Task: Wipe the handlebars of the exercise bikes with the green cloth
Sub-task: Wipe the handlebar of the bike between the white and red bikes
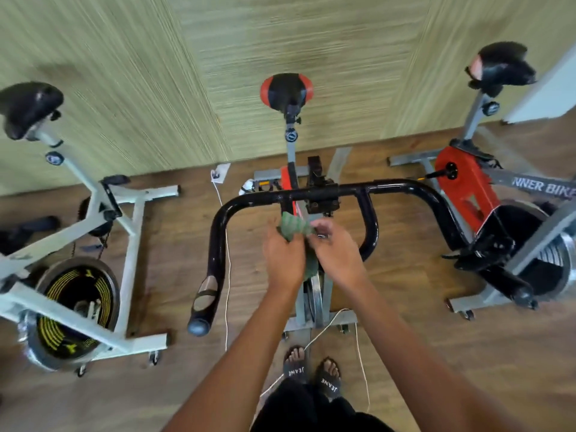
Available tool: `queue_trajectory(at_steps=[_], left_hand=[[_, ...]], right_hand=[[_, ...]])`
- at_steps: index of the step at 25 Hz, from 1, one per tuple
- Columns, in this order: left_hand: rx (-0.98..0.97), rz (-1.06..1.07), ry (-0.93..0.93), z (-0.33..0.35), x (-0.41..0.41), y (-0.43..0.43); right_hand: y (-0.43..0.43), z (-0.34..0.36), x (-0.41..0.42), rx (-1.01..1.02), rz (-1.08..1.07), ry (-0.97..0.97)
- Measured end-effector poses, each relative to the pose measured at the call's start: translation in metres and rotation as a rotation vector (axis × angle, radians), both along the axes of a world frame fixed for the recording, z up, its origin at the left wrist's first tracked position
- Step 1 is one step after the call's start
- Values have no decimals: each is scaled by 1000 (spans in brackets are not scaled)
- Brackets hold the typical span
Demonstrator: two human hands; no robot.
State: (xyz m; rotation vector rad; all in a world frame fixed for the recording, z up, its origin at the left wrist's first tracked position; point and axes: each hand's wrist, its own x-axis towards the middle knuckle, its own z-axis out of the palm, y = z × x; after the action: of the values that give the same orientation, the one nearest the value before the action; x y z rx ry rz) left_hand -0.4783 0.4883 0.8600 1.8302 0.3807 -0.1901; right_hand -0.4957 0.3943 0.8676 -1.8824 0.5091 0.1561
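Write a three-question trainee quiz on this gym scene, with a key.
1. True or false: the left hand and the right hand both hold the green cloth.
2. The saddle straight ahead is: A all white, B black and red, C yellow.
3. Fill the gap: the handlebars in front of the person are ____ in colour.
Key: 1 true; 2 B; 3 black.
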Motion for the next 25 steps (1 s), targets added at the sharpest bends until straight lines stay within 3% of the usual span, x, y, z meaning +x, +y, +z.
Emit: queue_trajectory(at_steps=[2, 6, 8, 12, 14, 16, 18, 20, 22, 25], left_hand=[[-20, 28, 103, 8, 3, 5], [50, -21, 51, 29, 0, 13], [-47, -72, 51, 41, -3, 9], [-378, -114, 241, 62, -6, 3], [-417, -158, 258, 63, 0, 4], [-261, -145, 138, 55, 4, 3], [35, -12, -42, 39, 13, 3], [230, 123, -37, 25, 14, 0], [287, 163, 93, 11, 10, -9], [206, 143, 99, -11, 5, -31]], right_hand=[[3, -1, 0, -1, -12, 5], [11, 10, -4, 186, -63, 45], [15, 24, -6, 344, -109, 74], [2, 31, -8, 455, -88, 45], [-11, 32, -9, 533, -76, 41], [-26, 29, -7, 410, -27, 7], [-42, 26, -2, 68, 37, -60], [-60, 18, -1, -325, 84, -145], [-75, 5, -4, -533, 112, -140], [-79, -18, -17, -570, 257, -94]])
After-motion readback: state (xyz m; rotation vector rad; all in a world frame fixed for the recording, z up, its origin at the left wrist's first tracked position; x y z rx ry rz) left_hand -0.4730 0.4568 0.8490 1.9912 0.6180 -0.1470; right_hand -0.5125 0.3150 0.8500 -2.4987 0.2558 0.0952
